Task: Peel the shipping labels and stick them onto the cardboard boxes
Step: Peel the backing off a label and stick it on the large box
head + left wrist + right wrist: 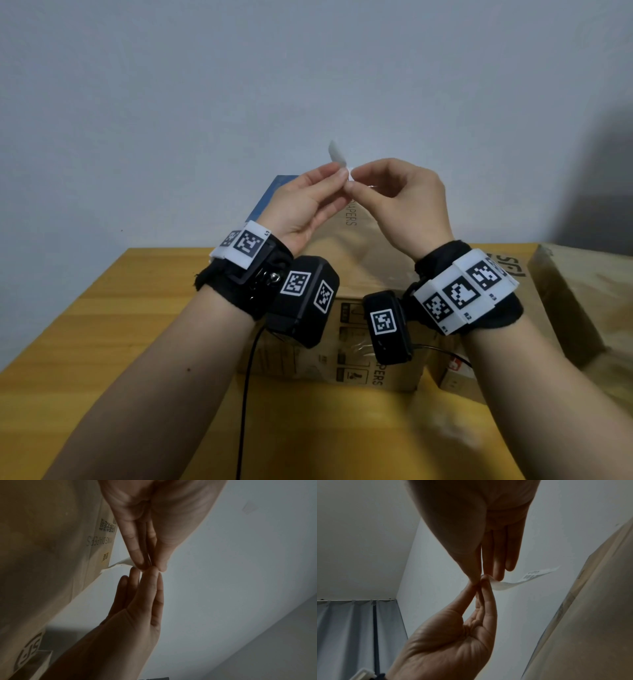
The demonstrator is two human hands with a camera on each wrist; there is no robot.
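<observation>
Label pinched between both hands above the box, peel apparently under way.

The label (337, 156) was held at one end between the fingertips of the left hand (305, 202) and the right hand (407, 202), each closed in a thumb-and-finger pinch with the other fingers loosely extended. From the pinch its free length rose toward 11 o'clock in the head view; in the right wrist view its barcoded end trailed toward 2 o'clock. Neither hand was judged nearer, the two meeting at the same end. The box (363, 260) stood on the table (102, 325) directly beneath the hands, at 6 o'clock, apart from the label; another box (582, 301) lay at 4 o'clock.
</observation>
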